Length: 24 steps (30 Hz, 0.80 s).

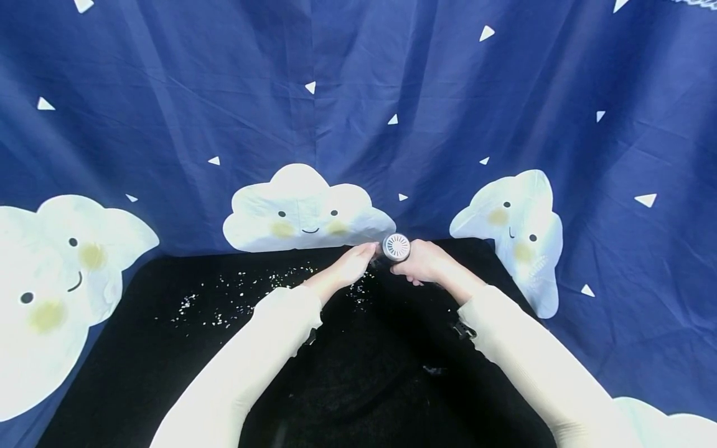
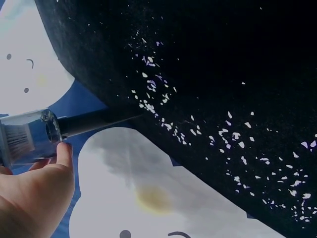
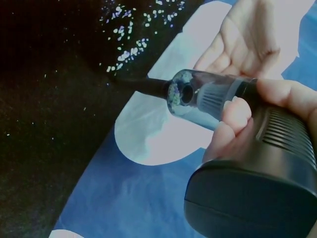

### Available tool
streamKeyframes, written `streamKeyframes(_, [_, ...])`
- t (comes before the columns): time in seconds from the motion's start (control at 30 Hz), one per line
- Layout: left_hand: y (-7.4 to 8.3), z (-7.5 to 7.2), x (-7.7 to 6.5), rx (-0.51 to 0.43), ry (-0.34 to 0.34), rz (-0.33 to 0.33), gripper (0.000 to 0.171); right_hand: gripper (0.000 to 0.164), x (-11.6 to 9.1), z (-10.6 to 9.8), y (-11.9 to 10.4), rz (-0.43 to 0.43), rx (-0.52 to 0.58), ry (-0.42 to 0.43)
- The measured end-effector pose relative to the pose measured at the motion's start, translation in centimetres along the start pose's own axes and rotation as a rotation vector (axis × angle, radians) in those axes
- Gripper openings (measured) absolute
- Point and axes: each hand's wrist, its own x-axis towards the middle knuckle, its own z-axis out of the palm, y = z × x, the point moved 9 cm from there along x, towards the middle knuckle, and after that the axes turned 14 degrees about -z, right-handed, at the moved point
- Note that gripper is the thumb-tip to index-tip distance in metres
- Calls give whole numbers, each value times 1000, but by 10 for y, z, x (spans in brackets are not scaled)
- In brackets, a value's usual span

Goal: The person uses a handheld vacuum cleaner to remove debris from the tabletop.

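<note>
A black handheld vacuum cleaner (image 1: 397,247) with a clear dust cup (image 3: 195,113) is held over the far edge of the black table (image 1: 358,379). My right hand (image 1: 424,261) grips its body, fingers and thumb curled round it. Against the clear cup, the fingers of my left hand (image 1: 354,264) rest with the palm partly turned up. The long dark nozzle (image 2: 96,123) points down at small white flakes (image 2: 151,106) on the table, its tip close to them. Fine bits show inside the cup near the nozzle end. Part of the left fingers is hidden behind the cup.
More white scraps (image 1: 217,320) lie scattered over the left and far part of the table. A blue curtain (image 1: 347,81) printed with clouds and triangles hangs right behind the table. A small pale mark (image 1: 434,370) shows near the right front.
</note>
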Motion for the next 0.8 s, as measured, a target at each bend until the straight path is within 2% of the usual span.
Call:
streamKeyframes(0.37, [5, 3, -10, 58, -12, 41, 47, 28, -10, 4, -1, -35, 49, 21])
streamKeyframes(0.8, [3, 2, -15, 84, -20, 39, 49, 28, -13, 7, -2, -41, 85, 17])
